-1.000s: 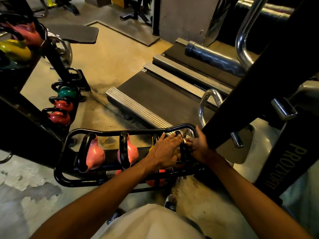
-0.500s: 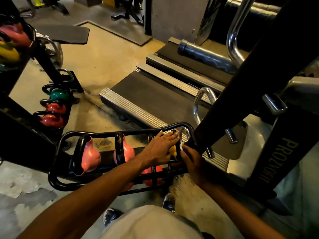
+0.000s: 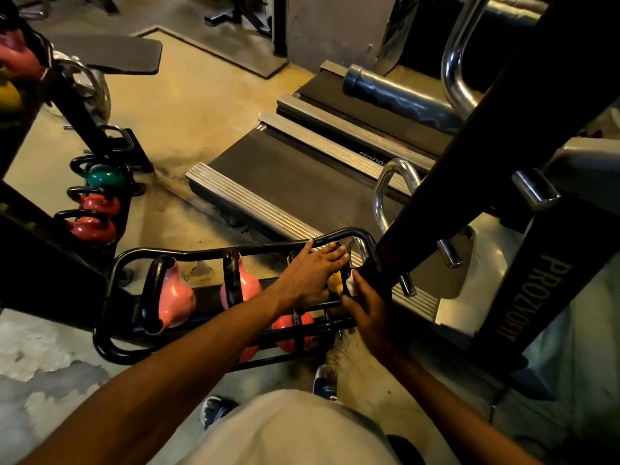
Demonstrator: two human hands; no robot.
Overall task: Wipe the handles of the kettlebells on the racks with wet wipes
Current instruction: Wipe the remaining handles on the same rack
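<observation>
Wiping step in hand, at the far right end of the low black rack [image 3: 110, 333]. Left hand [image 3: 310, 275] lies flat, fingers straight, pressing on top of the yellow kettlebell [image 3: 335, 284] and its neighbours to steady them; it grips nothing. Right hand [image 3: 365, 310] is curled, pinching a white wet wipe [image 3: 350, 284] against the black handle just beside the yellow bell (handle mostly hidden by both hands, so how far round the wipe goes I can't tell). The two pink kettlebells [image 3: 174, 297] further left on the same rack sit with handles up, untouched by either hand right now; red ones [image 3: 292, 330] sit on the lower tier. Second rack at the left holds a green kettlebell [image 3: 105, 176] and more red. Judgement: early to mid task. Next move likely calls for running the wipe along this handle, then shifting left to the next one, tight clearance against the black machine frame [image 3: 469, 156].
</observation>
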